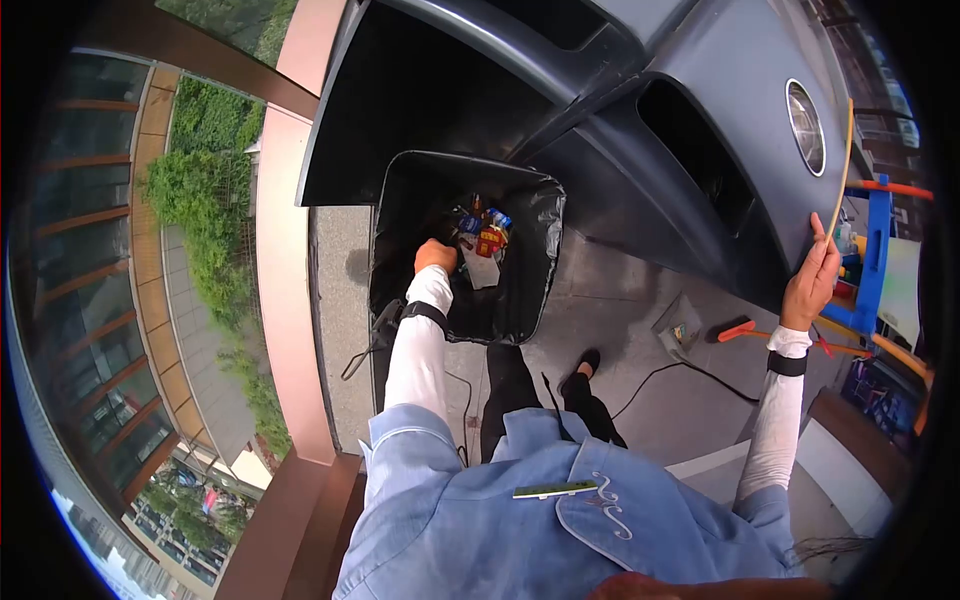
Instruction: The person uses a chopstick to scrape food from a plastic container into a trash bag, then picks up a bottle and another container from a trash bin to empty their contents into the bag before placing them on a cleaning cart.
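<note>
My left hand [435, 255] reaches down into a black bin bag [530, 290]. It sits next to colourful wrappers and rubbish [482, 238] in the bag, and its fingers are hidden from view. My right hand [812, 285] is raised at the right against the grey bin housing [720, 90]. It holds a thin yellow pole [848, 150] that runs upward, with the fingers stretched along it. Both arms wear white sleeves with black wristbands.
The grey housing's door stands open above the bag. A red-handled brush [737, 329] and a dustpan [680, 325] lie on the tiled floor, with a black cable [680, 372] nearby. A blue cleaning cart [878, 250] stands at the right. A pink railing [285, 250] runs along the left.
</note>
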